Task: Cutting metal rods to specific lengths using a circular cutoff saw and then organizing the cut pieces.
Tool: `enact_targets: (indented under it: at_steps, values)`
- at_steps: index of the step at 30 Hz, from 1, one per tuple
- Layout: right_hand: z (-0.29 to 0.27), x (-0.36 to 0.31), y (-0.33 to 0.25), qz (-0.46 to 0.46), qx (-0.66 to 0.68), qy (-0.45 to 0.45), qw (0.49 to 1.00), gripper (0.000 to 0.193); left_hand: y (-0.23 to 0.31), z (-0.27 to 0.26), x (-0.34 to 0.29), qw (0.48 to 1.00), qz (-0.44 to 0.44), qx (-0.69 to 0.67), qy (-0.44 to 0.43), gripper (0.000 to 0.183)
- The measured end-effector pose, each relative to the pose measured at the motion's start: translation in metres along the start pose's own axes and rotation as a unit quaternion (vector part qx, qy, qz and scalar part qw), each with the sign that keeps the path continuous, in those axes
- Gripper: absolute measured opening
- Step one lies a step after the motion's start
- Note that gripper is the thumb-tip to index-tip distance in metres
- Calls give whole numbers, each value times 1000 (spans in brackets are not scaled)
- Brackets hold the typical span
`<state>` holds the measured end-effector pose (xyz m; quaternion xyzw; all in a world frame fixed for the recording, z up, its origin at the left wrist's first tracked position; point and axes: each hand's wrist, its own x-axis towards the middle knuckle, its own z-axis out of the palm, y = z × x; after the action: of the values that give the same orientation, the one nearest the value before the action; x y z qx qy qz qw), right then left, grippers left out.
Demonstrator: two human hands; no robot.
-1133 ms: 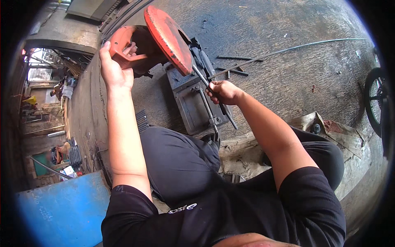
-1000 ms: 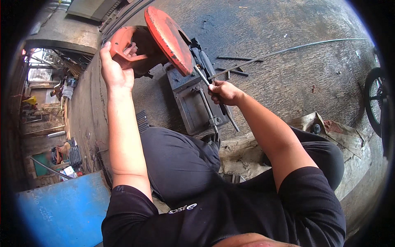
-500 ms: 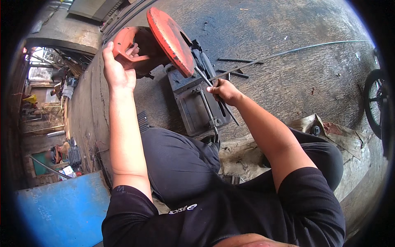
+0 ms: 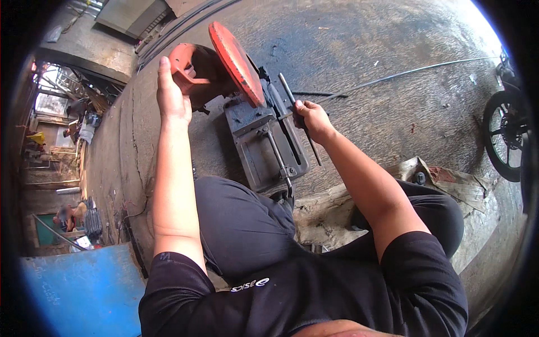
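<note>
A floor-standing cut-off saw with a round red disc guard [image 4: 238, 64] and a dark metal base [image 4: 264, 149] sits in front of me. My left hand [image 4: 174, 95] is wrapped around the saw's red handle [image 4: 182, 63], its fingers partly hidden inside the loop. To the right of the base, my right hand [image 4: 315, 121] closes on a short metal rod [image 4: 287, 87], which slants past the base's right side. A long thin rod [image 4: 415, 70] runs from beside that hand toward the far right; whether the hand touches it I cannot tell. The guard hides the cutting disc.
Dark bar pieces [image 4: 317, 94] lie on the stained floor beyond my right hand. A motorcycle wheel [image 4: 499, 137] stands at the right edge. A crumpled cloth [image 4: 331, 216] lies under my legs. Left are a blue sheet [image 4: 90, 286] and, farther off, another person [image 4: 70, 218].
The short rod in my right hand has turned steeper, and that hand has shifted slightly right. My left hand stays on the handle. The whole view has shifted a little.
</note>
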<state>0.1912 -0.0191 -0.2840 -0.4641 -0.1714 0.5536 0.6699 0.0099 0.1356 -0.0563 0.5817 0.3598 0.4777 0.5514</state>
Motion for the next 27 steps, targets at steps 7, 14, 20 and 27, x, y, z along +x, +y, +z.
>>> enact_targets:
  at_steps: [7,14,20,27]
  values:
    - [59,-60,-93,-132,62,-68,987,28,14,5,-36,855,353,334,183,55]
    - [134,-132,-138,-165,114,-206,958,28,61,34,-110,945,207,31,-250,41]
    - [165,-161,-133,-126,105,-275,947,33,91,14,-146,958,140,31,-246,23]
    - [198,-153,-109,-112,-12,-279,954,25,101,-23,-141,963,255,45,-71,15]
